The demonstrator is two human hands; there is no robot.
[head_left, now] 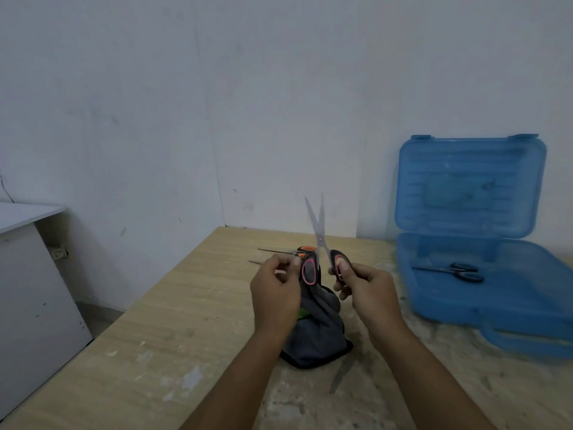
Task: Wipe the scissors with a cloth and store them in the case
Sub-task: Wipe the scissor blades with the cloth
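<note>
Above the cloth [316, 336], both hands, left hand [274, 293] and right hand [369, 293], are gripping open scissors [319, 240]; storing in the case [483, 293] at three o'clock is remaining

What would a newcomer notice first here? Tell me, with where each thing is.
First, the pink-handled scissors held up at centre, blades apart and pointing upward, one handle in the left hand and one in the right hand. Next, the open blue case at the right of the table, with black scissors already lying inside. A grey cloth sits under the hands.
</note>
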